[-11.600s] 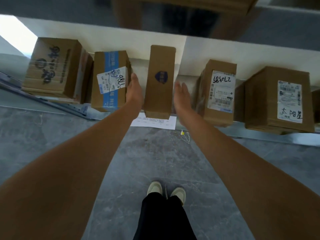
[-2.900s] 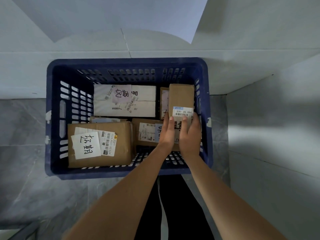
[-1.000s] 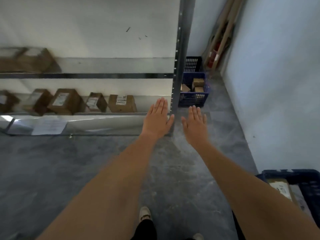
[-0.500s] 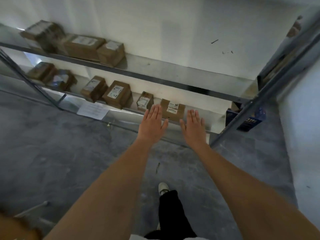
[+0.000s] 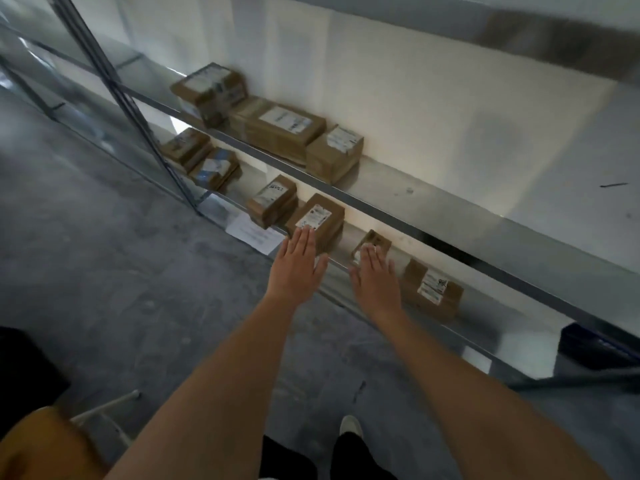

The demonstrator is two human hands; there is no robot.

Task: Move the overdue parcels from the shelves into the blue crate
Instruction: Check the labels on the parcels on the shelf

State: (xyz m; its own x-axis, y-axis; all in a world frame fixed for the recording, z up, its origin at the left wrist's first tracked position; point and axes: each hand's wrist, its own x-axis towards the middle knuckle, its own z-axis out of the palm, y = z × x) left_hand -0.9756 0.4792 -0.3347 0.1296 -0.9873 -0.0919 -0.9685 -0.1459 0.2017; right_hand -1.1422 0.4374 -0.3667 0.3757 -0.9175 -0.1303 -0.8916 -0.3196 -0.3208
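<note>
On the lower shelf [image 5: 391, 308] the parcels are sitting in a loose row: a small one [image 5: 372, 244] directly ahead of the right hand [image 5: 377, 282], a larger labelled parcel [image 5: 320, 220] just beyond the left hand [image 5: 296, 266], another [image 5: 433, 294] off to the right, and more further left. Three more are lying together on the upper shelf [image 5: 433, 202]. Both hands are reaching forward with palms down, fingers straight and close together, holding nothing; whether either is touching a box yet is hard to tell, since they overlap the parcels only in the line of sight.

The step in hand looks like choosing and picking the next parcel. To do it well, the person is probably best off reading the label first, because the labels are too blurred here to show which parcels are overdue. The small parcel seems light enough for one hand, while the larger one would be steadier clasped between both palms at its sides. Sliding it toward the shelf's front lip before lifting should keep knuckles away from the upper shelf's edge.

A dark blue crate [image 5: 595, 348] is showing at the right edge under the shelving, and whether it is the destination is uncertain. A sheet of paper [image 5: 254, 233] is hanging at the shelf front.
</note>
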